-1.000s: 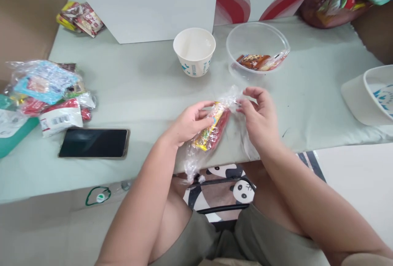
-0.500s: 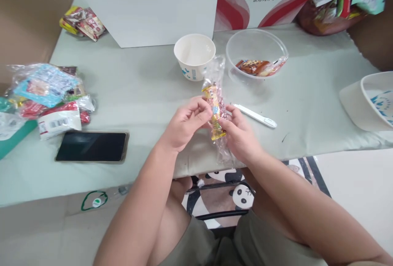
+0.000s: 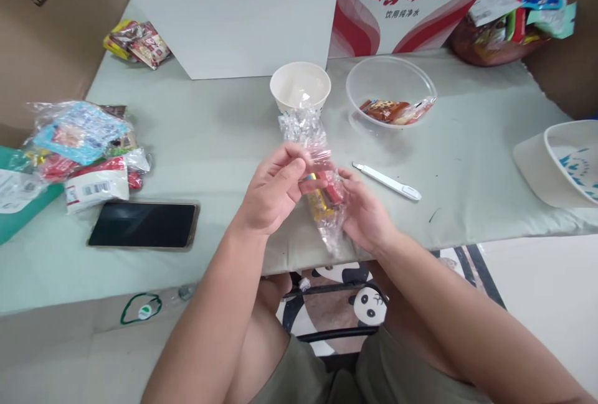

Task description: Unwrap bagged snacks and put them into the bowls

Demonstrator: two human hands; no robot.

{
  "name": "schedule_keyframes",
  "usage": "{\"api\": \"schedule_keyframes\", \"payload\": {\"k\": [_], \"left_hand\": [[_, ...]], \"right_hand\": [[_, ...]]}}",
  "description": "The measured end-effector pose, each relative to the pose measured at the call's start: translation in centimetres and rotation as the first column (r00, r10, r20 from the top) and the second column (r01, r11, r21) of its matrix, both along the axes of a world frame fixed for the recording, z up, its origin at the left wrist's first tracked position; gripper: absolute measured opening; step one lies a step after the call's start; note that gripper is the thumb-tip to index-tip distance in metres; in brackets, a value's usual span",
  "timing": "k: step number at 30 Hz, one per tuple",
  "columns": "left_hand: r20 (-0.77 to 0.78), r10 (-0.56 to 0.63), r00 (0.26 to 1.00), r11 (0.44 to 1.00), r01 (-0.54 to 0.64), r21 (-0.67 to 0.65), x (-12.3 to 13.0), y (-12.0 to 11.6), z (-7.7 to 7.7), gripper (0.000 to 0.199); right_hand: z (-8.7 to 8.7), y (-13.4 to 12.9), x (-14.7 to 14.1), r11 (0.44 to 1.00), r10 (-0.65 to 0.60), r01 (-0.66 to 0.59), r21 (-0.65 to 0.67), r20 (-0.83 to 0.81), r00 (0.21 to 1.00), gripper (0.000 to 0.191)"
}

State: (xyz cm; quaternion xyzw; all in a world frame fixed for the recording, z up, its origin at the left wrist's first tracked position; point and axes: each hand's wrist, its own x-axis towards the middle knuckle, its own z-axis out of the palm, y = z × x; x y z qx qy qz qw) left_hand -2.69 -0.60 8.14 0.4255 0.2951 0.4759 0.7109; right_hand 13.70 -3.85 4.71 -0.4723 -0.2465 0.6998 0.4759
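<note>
Lengthwise, the clear packet [image 3: 331, 192] points forward-left toward the white bowl [image 3: 294, 83], left hand [image 3: 275, 195] and right hand [image 3: 367, 214] both gripping it.

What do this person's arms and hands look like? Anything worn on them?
The left hand and right hand are bare, ordinary human hands: no gloves, rings, watches or cables show. The forearms show no sleeves either.

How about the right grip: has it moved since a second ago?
Yes: judged against the clear bowl, the right grip has shifted left and away.
</note>
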Motion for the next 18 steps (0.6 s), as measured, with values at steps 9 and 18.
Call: {"api": "schedule_keyframes", "payload": {"k": [9,18], "left_hand": [[-0.528,0.566,0.633,0.824,-0.422,0.378,-1.2,0.8,-1.3,0.005],[-0.877,0.224,0.426,0.961,0.054,0.271,-0.1,0.7,-2.1,0.025]], "right_hand": [[-1.0,-0.5,0.5,0.967,-0.096,-0.031,0.254,0.472,0.876,0.048],[0.2,-1.6,-0.2,0.323,-0.667,-0.547,0.772,0.596,0.448,0.030]]}}
